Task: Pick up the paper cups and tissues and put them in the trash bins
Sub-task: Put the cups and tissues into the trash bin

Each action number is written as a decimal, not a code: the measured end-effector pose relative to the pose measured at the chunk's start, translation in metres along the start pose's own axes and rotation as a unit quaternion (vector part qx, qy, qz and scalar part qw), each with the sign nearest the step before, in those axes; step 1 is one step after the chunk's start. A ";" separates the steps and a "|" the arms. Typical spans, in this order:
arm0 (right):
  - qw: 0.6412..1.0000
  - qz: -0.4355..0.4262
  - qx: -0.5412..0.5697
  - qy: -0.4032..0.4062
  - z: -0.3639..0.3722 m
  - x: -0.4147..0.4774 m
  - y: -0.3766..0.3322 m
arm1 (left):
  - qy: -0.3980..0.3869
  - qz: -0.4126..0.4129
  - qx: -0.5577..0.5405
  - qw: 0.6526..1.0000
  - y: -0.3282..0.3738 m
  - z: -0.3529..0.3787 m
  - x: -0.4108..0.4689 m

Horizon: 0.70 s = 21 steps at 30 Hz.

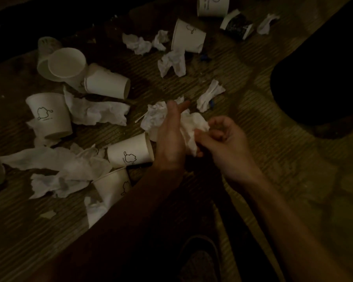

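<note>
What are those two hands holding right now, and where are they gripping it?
A crumpled white tissue, held between both hands: the left hand presses its left side, and the right hand pinches its right edge with the fingertips.

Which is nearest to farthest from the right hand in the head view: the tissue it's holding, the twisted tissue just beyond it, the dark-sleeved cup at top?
From the right hand:
1. Crumpled tissue, pinched between both hands, touching it.
2. Twisted tissue, on the floor just beyond the hand.
3. Dark-sleeved cup, lying on its side at the far top edge.
</note>
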State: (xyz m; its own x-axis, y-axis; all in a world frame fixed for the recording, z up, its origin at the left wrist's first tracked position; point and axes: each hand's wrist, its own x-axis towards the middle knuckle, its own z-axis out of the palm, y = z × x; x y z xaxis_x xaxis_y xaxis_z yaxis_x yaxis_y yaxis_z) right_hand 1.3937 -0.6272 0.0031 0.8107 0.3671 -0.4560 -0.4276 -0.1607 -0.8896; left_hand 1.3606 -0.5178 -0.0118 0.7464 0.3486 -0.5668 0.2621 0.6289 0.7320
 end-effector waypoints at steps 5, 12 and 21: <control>0.990 -0.083 -0.056 -0.095 0.003 -0.003 -0.005 | 0.030 0.153 0.061 0.986 0.000 0.003 -0.002; 0.994 0.022 -0.075 -0.080 -0.014 0.026 -0.016 | 0.034 0.136 0.096 0.985 0.001 -0.018 0.007; 0.887 -0.062 -0.458 -0.015 -0.022 0.129 0.012 | 0.085 0.172 0.213 0.958 0.015 -0.027 0.024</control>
State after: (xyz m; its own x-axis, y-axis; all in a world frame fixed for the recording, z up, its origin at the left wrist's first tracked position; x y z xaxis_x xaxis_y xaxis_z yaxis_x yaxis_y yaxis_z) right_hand 1.5018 -0.6021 -0.0671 0.8125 0.4553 -0.3642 0.1788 -0.7891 -0.5877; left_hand 1.3659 -0.4815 -0.0248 0.7327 0.6149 -0.2916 0.2716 0.1287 0.9538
